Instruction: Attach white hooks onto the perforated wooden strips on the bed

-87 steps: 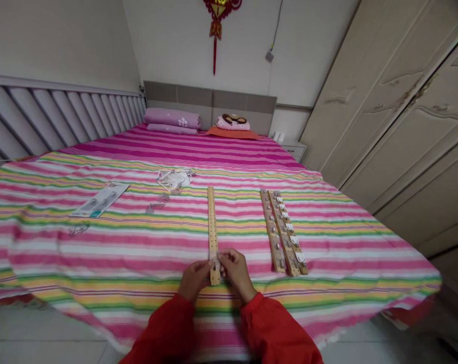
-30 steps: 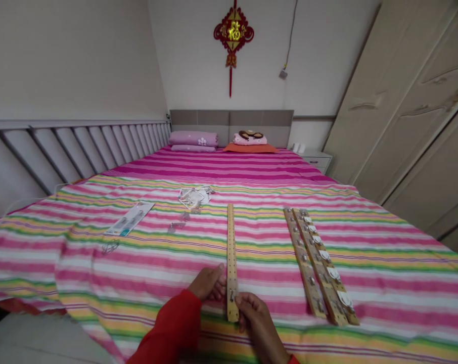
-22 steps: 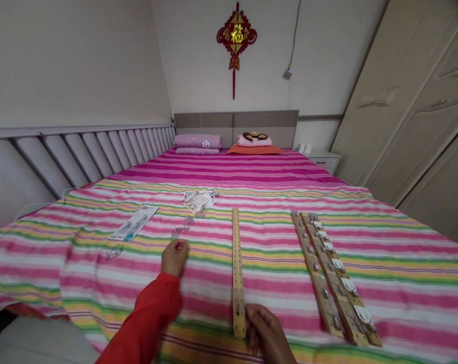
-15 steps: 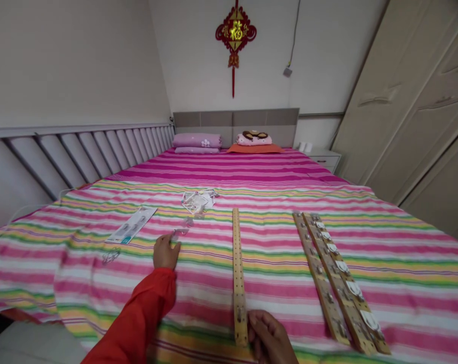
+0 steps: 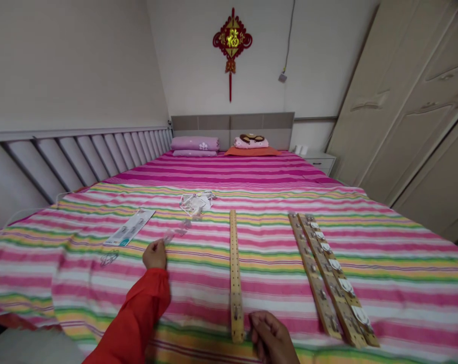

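One perforated strip (image 5: 234, 263) beside right fingers (image 5: 258, 320)

"Where's the left hand (image 5: 155, 254)?"
"Out at a clear patch (image 5: 169, 236) on the striped cloth (image 5: 198, 283), fingertips at its near edge"
"And the right hand (image 5: 271, 337)?"
"Fingers curled, just beside the perforated strip (image 5: 234, 258), near its single metal hook (image 5: 235, 312)"

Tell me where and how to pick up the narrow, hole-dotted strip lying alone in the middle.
Probably around mid-length, pinching the strip across its two long edges from straight above. It lies flat on the striped cloth, narrow, with both edges free, and that stretch shows only holes. The shiny hook-like piece sits toward its near end, so I'd avoid pinching there.
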Demonstrator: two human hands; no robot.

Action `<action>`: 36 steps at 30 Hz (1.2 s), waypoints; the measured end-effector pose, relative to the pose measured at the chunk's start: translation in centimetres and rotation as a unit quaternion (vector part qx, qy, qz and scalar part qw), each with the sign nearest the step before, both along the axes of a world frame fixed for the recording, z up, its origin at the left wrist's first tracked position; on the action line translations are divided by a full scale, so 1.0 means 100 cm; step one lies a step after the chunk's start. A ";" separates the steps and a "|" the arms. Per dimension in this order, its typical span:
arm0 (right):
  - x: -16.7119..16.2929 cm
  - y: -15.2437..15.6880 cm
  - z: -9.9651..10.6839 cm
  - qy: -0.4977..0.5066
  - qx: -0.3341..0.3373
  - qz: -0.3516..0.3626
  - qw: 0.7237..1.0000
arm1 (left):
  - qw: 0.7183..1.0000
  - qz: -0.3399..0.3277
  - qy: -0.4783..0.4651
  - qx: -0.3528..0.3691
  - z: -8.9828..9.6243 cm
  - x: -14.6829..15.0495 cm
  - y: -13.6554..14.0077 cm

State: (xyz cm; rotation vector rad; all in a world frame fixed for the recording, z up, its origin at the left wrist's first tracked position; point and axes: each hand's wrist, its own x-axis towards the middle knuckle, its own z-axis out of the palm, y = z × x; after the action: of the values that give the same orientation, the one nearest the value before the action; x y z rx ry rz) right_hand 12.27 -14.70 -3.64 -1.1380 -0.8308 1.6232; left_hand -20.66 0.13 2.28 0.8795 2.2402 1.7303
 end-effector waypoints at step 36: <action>-0.007 -0.001 0.084 0.117 0.134 0.005 0.984 | 0.613 -0.313 -0.716 -0.116 0.045 0.195 -0.161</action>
State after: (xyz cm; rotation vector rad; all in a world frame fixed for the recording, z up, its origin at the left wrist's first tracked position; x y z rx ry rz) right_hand 11.61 -14.85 4.78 -0.7404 -0.8690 1.5626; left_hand -1.15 -16.01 6.74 -0.0214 0.7987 0.9683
